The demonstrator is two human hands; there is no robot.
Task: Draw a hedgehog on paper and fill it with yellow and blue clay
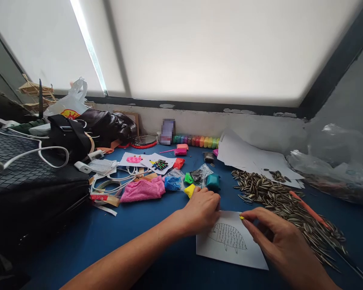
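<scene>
A sheet of white paper [250, 257] with a line drawing of a hedgehog lies on the blue table in front of me. Between thumb and forefinger my right hand [278, 233] pinches a small bit of yellow clay [241, 217] over the paper's right edge. My left hand [203, 207] is closed, knuckles up, over the upper left edge of the sheet. Its fingertips are hidden, so what they hold does not show. Just behind that hand is a yellow clay pack [189, 190], partly covered by it.
Striped sunflower seeds [269, 193] are heaped on the right, an orange stick [310, 209] across them. Blue [173, 182] and teal clay packs [213, 182], a pink cloth [143, 189] and finished pictures [160, 163] lie behind. A black bag [33, 201] stands left; paper sheets [244, 151] lie back right.
</scene>
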